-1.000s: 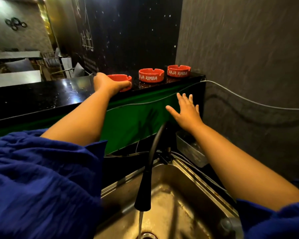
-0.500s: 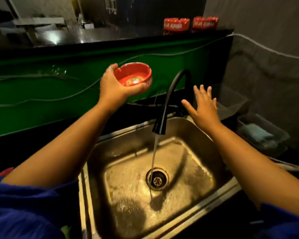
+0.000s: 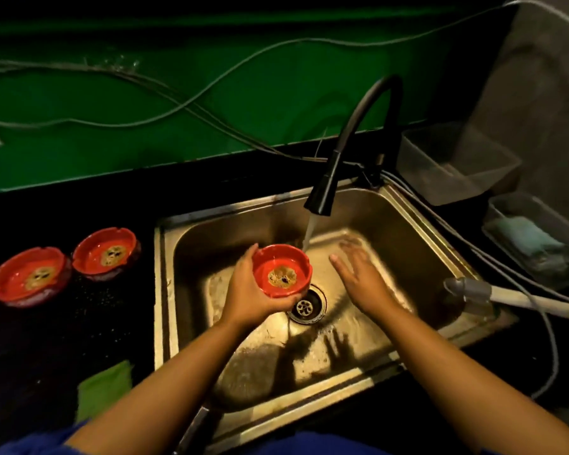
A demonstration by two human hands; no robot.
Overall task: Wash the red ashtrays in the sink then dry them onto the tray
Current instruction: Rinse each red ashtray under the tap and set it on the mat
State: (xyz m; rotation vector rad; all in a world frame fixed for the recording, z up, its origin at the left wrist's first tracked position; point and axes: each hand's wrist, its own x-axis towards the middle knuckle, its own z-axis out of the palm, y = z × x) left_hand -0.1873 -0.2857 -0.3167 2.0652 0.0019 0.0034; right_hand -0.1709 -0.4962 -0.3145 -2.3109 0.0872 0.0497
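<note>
**First speaker:** What are the person's hands doing?

**Second speaker:** The left hand (image 3: 253, 292) grasps a round red ashtray with a notched rim (image 3: 281, 274) from below. It is held upright over the steel sink (image 3: 161, 290), just left of the round drain (image 3: 307, 305). The right hand (image 3: 358, 279) is released with its fingers straight. It holds nothing and is blurred, just right of the ashtray.

**First speaker:** How might the rinse go well?

**Second speaker:** The water stream (image 3: 309, 231) from the black curved faucet (image 3: 321, 198) lands at the ashtray's far right edge. The brownish residue in the middle probably needs the bowl shifted under the flow, tilted toward the drain and rubbed by the free fingers.

**First speaker:** What else is around?

**Second speaker:** A second red ashtray (image 3: 107, 252) and a third red ashtray (image 3: 28, 277) sit on the dark counter (image 3: 119, 323) to the left. A green cloth (image 3: 104, 392) lies nearer. On the right are a clear plastic tub (image 3: 454, 162) and a grey hose (image 3: 473, 289). No tray is visible. The low nozzle could be knocked when the ashtray is lifted.
</note>
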